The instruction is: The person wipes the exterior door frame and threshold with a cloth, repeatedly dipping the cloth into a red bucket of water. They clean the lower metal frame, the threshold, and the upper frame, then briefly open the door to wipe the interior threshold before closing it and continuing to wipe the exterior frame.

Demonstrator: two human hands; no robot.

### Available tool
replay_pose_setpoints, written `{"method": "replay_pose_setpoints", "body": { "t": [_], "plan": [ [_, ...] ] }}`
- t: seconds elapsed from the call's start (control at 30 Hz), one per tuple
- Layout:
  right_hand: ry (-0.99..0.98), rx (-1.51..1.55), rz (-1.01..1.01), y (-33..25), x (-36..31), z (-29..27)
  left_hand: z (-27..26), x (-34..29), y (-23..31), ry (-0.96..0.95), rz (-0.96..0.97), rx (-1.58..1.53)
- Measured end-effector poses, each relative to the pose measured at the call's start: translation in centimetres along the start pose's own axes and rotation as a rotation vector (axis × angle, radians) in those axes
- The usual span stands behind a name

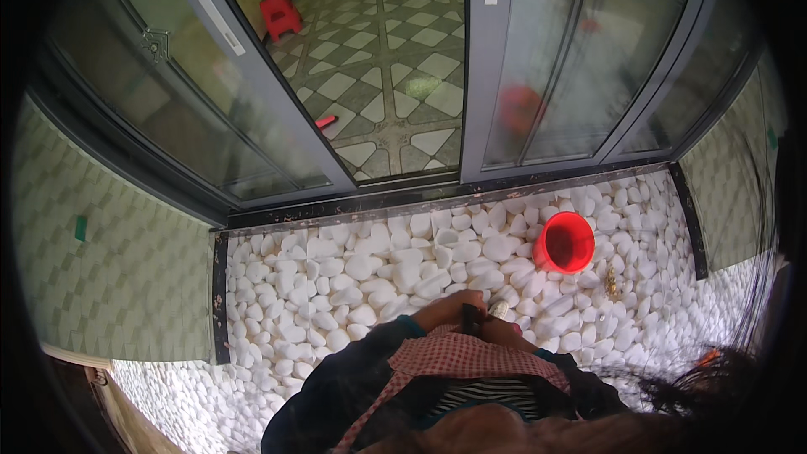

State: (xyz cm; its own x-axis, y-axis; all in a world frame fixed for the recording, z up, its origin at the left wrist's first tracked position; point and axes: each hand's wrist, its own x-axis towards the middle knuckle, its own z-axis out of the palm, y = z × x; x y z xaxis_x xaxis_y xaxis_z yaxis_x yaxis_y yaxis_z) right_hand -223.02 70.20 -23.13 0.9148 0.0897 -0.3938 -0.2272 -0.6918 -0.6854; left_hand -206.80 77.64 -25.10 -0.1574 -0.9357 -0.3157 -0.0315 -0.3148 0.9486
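Both hands are close together in front of my checked red-and-white apron (479, 356). My left hand (452, 309) reaches across from the left, its fingers curled in near a small black thing (471, 318) whose kind I cannot make out. My right hand (498, 332) meets it from the right, with its fingers mostly hidden. Just beyond the hands, a pale patterned shape (500, 309), perhaps a shoe tip, shows against the floor. A red bucket (565, 244) stands ahead and to the right, apart from both hands; its inside looks dark.
White pebble-patterned flooring (361, 267) surrounds me. Grey-framed sliding glass doors (588, 76) stand parted ahead, above a dark sill (403, 204). Past the gap are a red stool (280, 14) and a small red object (326, 122) on tiles. A yellowish thing (613, 282) lies near the bucket.
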Motion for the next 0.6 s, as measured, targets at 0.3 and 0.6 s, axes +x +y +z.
{"method": "replay_pose_setpoints", "body": {
  "t": [0.3,0.6],
  "plan": [
    [-0.041,-0.114,0.064,2.3,-2.1,-1.2,1.3,0.4,4.8,-0.027,-0.102,-0.264],
    [0.317,0.020,0.232,7.2,-8.9,-8.4,-7.1,5.0,3.0,0.297,0.108,0.483]
  ]
}}
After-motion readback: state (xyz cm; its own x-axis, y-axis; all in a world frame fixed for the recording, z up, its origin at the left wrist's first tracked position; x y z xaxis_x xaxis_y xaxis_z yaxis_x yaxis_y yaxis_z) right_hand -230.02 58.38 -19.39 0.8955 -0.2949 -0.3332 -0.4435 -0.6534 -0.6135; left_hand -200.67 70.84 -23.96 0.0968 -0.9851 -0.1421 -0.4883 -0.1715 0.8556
